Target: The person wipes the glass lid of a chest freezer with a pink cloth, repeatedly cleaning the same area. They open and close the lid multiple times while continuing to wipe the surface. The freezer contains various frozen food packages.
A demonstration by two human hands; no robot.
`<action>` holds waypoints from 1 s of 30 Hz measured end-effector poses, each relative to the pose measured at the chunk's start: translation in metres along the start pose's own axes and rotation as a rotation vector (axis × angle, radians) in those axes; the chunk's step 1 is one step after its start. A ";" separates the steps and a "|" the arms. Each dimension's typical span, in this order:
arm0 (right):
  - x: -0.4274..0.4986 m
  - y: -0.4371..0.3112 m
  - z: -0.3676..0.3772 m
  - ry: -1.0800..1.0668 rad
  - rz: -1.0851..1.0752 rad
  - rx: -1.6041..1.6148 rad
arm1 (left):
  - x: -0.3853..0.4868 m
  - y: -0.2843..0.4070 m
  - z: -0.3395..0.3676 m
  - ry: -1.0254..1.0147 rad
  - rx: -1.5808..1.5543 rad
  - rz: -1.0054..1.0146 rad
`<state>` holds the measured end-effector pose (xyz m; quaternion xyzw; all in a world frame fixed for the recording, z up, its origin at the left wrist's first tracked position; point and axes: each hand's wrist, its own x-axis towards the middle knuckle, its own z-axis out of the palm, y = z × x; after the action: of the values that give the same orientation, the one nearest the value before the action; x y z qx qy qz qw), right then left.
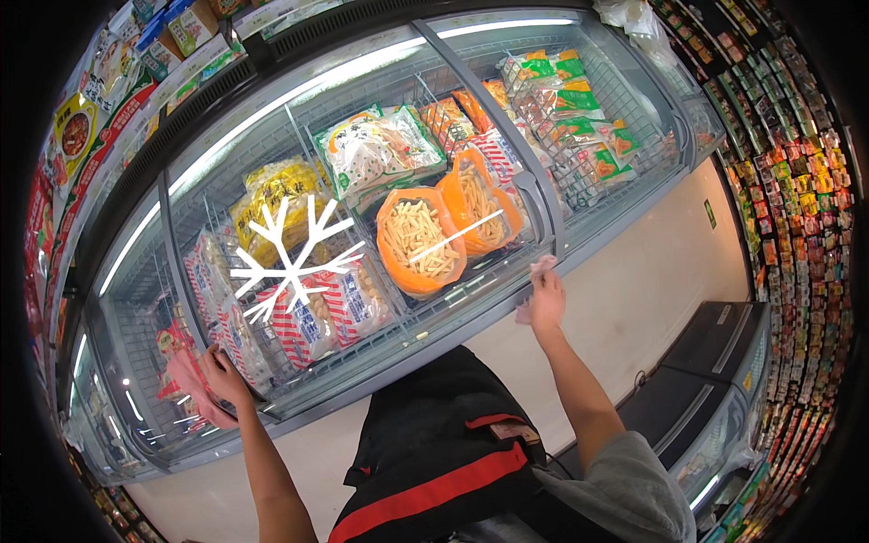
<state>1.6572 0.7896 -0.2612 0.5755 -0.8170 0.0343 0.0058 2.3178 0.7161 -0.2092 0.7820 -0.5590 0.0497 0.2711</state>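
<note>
Under my left hand [224, 375] is a pink cloth [189, 387], pinched at the lower left of a chest freezer's glass lid. The fingers rest by the dark frame [182, 265] of that lid. At the freezer's front rim [468, 313], my right hand [547, 304] grips another pink cloth [543, 265], partly hidden by the fingers. Just above it is the grey lid handle [536, 203]. Through the glass I see two orange bags of frozen fries, the left one [419, 237] and the right one [478, 203]. A white snowflake decal [292, 271] marks the glass.
Wire baskets hold yellow bags [278, 193], red-striped bags [353, 302] and green-and-white bags [380, 149]. Packaged goods line a shelf [197, 64] behind the freezer. To the right stand black-topped cabinets [706, 346] and a stocked shelf [801, 217]. A small pale piece [422, 335] lies near the front rim.
</note>
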 end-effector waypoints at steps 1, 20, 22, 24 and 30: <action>-0.002 0.005 -0.006 -0.152 0.109 0.049 | 0.000 0.000 0.000 -0.008 0.018 -0.003; 0.241 -0.025 -0.088 0.122 -0.724 0.328 | 0.000 -0.003 0.002 0.004 0.148 0.012; 0.243 -0.013 -0.086 0.091 -0.625 0.301 | 0.000 -0.004 0.002 -0.004 0.154 0.012; 0.242 -0.006 -0.084 0.073 -0.516 0.297 | 0.000 -0.005 0.001 -0.013 0.131 0.016; 0.218 0.003 -0.072 0.141 -0.283 0.383 | 0.000 -0.001 0.001 0.005 0.145 0.023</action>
<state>1.5783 0.5901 -0.1791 0.6709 -0.7045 0.2275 -0.0419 2.3184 0.7156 -0.2102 0.7931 -0.5621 0.0948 0.2146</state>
